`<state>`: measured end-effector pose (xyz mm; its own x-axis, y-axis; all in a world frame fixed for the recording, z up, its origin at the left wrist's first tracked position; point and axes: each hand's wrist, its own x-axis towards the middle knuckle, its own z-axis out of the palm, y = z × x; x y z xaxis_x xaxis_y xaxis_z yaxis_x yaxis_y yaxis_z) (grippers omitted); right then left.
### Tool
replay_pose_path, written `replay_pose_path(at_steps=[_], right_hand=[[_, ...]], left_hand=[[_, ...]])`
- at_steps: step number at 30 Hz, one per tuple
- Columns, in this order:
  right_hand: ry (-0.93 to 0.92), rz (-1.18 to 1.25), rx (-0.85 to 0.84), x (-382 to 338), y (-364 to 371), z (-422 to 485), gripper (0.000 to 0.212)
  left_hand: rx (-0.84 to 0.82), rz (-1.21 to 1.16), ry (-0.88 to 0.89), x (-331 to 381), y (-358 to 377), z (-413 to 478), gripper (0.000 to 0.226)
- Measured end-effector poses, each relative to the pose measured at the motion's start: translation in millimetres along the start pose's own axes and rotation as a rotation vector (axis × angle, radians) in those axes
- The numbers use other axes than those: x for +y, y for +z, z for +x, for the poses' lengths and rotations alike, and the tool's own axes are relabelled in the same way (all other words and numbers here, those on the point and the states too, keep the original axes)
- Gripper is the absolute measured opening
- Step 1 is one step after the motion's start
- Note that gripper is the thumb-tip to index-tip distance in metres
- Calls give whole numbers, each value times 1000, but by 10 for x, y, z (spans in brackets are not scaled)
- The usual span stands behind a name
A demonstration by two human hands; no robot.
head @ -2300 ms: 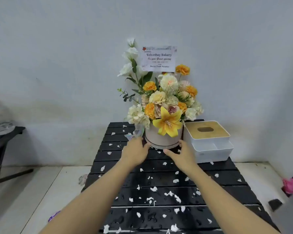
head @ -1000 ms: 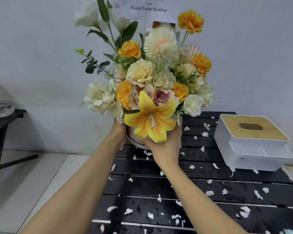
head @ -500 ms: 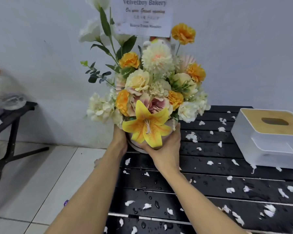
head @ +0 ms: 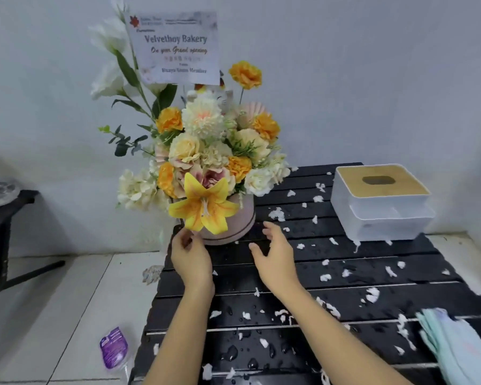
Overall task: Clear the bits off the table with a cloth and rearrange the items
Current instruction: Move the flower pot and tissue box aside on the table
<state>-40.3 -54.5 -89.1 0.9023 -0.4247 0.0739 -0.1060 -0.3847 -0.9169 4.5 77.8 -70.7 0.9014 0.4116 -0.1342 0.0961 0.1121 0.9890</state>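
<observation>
**Flower box set at far left corner; table surface still littered**

Containers. A round pale pink box (head: 233, 218) stands upright on the far left corner of the black slatted table (head: 303, 273). It holds a full arrangement of orange, cream and white flowers, and a large yellow lily (head: 204, 208) hangs over its front rim. A white printed card (head: 175, 48) rises above the blooms. A white rectangular tissue box with a wooden lid (head: 381, 215) sits at the far right corner, well apart from the pink box. Its lid has an oval slot.

Hands. The left hand (head: 190, 257) is at the lower left of the pink box, fingertips just under a lily petal. Whether it pinches anything cannot be told. The right hand (head: 275, 254) hovers over the table just right of the box with fingers spread and relaxed, holding nothing and clear of the box.

Surface. White paper bits (head: 277, 213) lie scattered across the slats, thickest toward the right. Water droplets (head: 231, 352) stand on the near slats. A pale mint-green cloth (head: 456, 351) lies at the near right edge.

Room. There is a white tiled floor (head: 67, 301) and a pale wall (head: 372, 79). A purple packet (head: 114, 347) lies on the floor beside the table. A black side table (head: 0, 215) stands at the left.
</observation>
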Motion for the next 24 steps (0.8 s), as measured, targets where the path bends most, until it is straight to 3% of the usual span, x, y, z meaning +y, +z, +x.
replay_pose_path(at_steps=[3,6,9,12,15,19,24], right_hand=[[-39,90,130,107,-359,-253,32],[-80,134,332,208,-839,-324,18],[-119,89,594,316,-1402,-191,14],[-20,80,797,505,-1926,123,28],[96,90,770,710,-2297,450,47],[233,176,573,828,-2476,771,63],[321,291,517,869,-2413,882,56]], left_hand=[[-4,-29,36,-19,214,-550,15],[-213,40,65,-17,599,-993,12],[-431,160,99,-1,1022,-1295,9],[-568,231,82,-24,1439,-1398,15],[-619,275,56,-11,1860,-1422,36],[-643,327,-45,89,2379,-1330,58],[-706,348,-232,31,2612,-1242,66]])
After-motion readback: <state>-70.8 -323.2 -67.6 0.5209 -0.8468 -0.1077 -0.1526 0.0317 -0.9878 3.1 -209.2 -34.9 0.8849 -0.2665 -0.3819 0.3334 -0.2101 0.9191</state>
